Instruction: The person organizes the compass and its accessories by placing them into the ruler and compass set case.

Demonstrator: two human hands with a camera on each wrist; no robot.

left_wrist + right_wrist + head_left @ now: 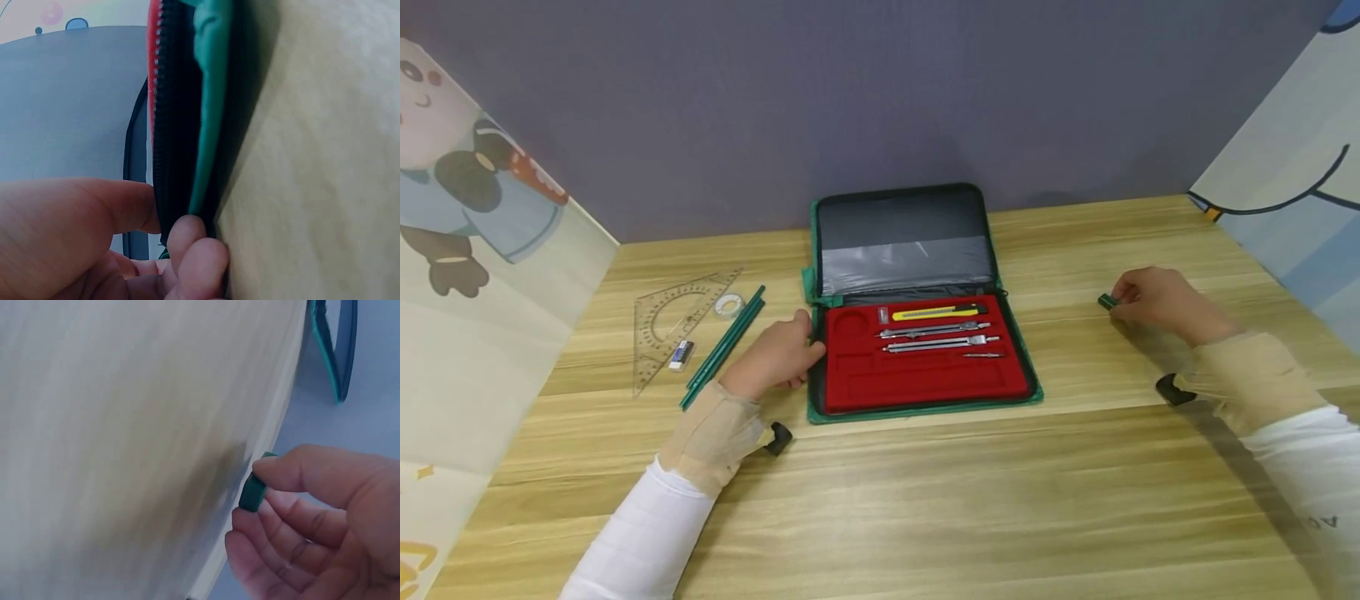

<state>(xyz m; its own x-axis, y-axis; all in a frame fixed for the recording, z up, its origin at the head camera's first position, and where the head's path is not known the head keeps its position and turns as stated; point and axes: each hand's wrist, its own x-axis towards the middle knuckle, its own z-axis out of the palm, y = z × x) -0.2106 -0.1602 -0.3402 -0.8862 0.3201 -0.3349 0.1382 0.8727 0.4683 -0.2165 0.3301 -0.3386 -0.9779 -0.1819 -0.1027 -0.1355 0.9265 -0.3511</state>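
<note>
An open green zip case (927, 411) lies flat with a red moulded tray (925, 382) inside. My left hand (777, 353) pinches the case's left edge. In the left wrist view the thumb lies against the black zipper (160, 125) and fingertips touch the green cover (209, 137). To the right of the case, my right hand (1161, 302) pinches a small dark green block (253, 492) between thumb and fingers, just above the table. The tray holds a yellow utility knife (936, 313), two metal compasses (943, 342), a tiny clear box (883, 315) and a thin metal piece (983, 355).
Left of the case lie a clear set square (647, 346) with a protractor arc, a white tape roll (729, 305), an eraser (681, 356) and green pencils (722, 350). A grey panel (895, 100) closes off the table's back; patterned walls (497, 333) flank it.
</note>
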